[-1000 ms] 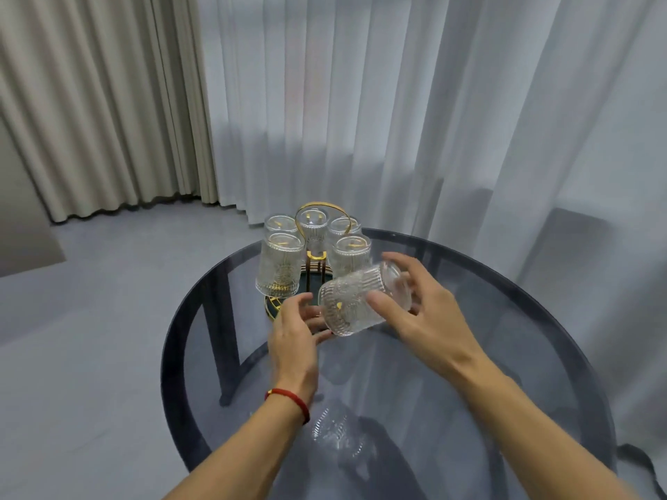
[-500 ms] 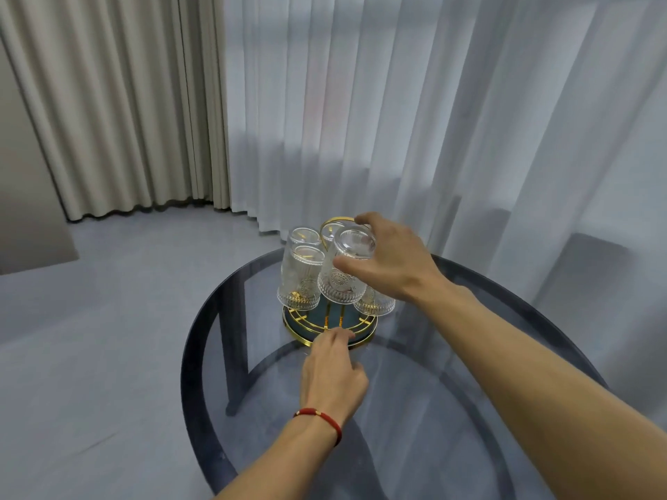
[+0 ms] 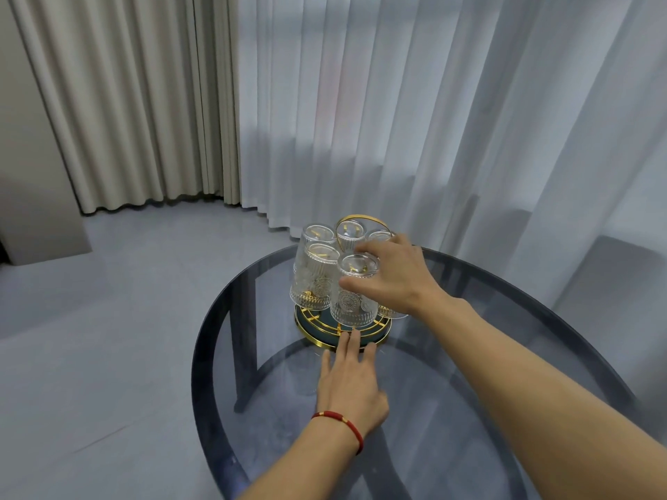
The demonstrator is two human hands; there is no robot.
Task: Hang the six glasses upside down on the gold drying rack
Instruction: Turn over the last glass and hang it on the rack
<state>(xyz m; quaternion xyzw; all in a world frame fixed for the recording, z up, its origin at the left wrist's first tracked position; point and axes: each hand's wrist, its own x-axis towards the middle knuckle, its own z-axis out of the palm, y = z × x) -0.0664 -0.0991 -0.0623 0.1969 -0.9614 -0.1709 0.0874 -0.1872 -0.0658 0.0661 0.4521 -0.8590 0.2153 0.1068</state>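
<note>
At the left of the frame, beige drapes (image 3: 119, 102) hang to the grey floor, with white sheer curtains (image 3: 415, 110) filling the upper middle and right. A round smoked-glass table (image 3: 469, 409) occupies the lower middle.

The gold drying rack (image 3: 342, 328) stands at the far edge of the table, in mid-frame, with its loop handle (image 3: 362, 221) above the glasses. Inverted glasses hang around it: two on its left side (image 3: 313, 279), one at the back under the handle (image 3: 349, 234), and others on the right largely hidden by the hand.

The left hand (image 3: 348, 386), with a red cord bracelet (image 3: 341, 424) at the wrist, lies flat on the table. Its fingers are spread and straight, holding nothing, and the fingertips touch the rack's near rim. Half a second ago this hand was loosely curled at the same rim.

The front glass (image 3: 352, 294) is inverted and upright on the rack's near side, its mouth close to the base grid. Half a second ago it was higher and further back. One second ago it was tilted on its side over the table.

The right hand (image 3: 395, 279) grips the front glass near its upturned base, thumb in front and fingers behind.
</note>
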